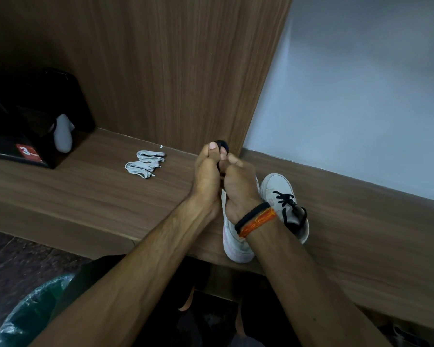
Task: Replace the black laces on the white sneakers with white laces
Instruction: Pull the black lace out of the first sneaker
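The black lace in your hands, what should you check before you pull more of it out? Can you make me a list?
1. Both hands grip the black lace: ok, left hand and right hand pinch it together.
2. Near sneaker steady on the wooden shelf: cannot tell, the hands hide most of it.
3. Lace free of the near sneaker's eyelets: cannot tell, hidden.
4. Second sneaker unlaced: not ok, black laces remain threaded.
5. White laces ready nearby: ok, two bundles lie on the shelf.
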